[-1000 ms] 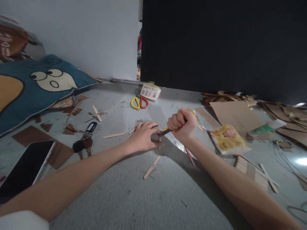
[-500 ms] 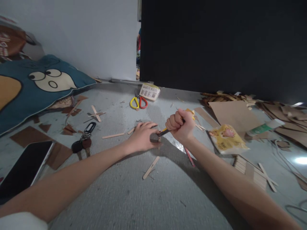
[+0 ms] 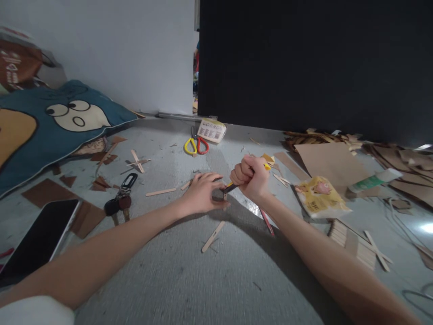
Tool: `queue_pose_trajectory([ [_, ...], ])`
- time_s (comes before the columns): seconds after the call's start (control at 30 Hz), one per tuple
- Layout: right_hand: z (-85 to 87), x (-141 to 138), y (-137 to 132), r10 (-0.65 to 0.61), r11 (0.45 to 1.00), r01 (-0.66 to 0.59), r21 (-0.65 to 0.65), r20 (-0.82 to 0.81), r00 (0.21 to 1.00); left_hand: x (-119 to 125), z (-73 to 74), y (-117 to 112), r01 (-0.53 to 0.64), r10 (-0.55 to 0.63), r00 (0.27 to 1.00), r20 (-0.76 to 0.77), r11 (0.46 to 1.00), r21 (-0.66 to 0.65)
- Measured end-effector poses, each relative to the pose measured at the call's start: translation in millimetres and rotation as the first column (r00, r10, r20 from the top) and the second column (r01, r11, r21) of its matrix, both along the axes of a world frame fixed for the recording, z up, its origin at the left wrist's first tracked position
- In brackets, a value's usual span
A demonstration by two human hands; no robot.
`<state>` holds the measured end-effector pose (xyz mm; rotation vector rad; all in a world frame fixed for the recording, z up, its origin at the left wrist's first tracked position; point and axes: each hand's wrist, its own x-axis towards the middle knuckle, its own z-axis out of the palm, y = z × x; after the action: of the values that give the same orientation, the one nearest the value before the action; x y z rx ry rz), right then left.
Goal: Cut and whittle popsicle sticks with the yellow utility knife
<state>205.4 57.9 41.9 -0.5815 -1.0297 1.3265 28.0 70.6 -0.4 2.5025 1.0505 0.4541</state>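
Observation:
My right hand is wrapped in a fist round a yellow-and-black utility knife, its yellow end showing behind the fist. The knife's tip meets a small wooden craft stick. My left hand presses that stick with thumb and fingers, which cover part of it. Just below lies another craft stick with a slot in it and thin shavings around it. To the left of my left hand rests a plain craft stick. A red pencil-like stick lies beneath my right forearm.
Scissors and a white-and-yellow packet lie ahead. Keys, a phone and a blue cushion are at left. At right are a yellow packet, a glue stick, bundled sticks and cardboard.
My right fist has shifted slightly left and down with the knife, towards the craft stick. My left hand stays nearly where it was. The view has turned a little to the left.

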Motion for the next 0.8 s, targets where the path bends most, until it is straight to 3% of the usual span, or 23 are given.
queue_pose_trajectory([
  [0.37, -0.2, -2, 0, -0.012, 0.999, 0.009, -0.038, -0.07, 0.997, 2, 2.4, -2, -0.015, 0.015, 1.0, -0.014, 1.0, -0.011],
  [0.53, -1.5, -3, 0, -0.02, 0.999, 0.019, -0.03, -0.029, 0.999, 3, -1.4, -10, -0.06, 0.06, 0.998, 0.008, 0.997, 0.04],
  [0.67, -1.2, -3, 0, -0.022, 0.999, 0.021, -0.036, -0.035, 0.999, 3, 3.0, -3, -0.055, 0.053, 0.997, -0.052, 0.997, -0.044],
  [0.8, -0.7, -4, -1, -0.02, 0.999, 0.019, -0.034, -0.04, 0.999, 0, 10.2, 8, 0.012, -0.025, 0.993, -0.119, 0.994, -0.111],
])
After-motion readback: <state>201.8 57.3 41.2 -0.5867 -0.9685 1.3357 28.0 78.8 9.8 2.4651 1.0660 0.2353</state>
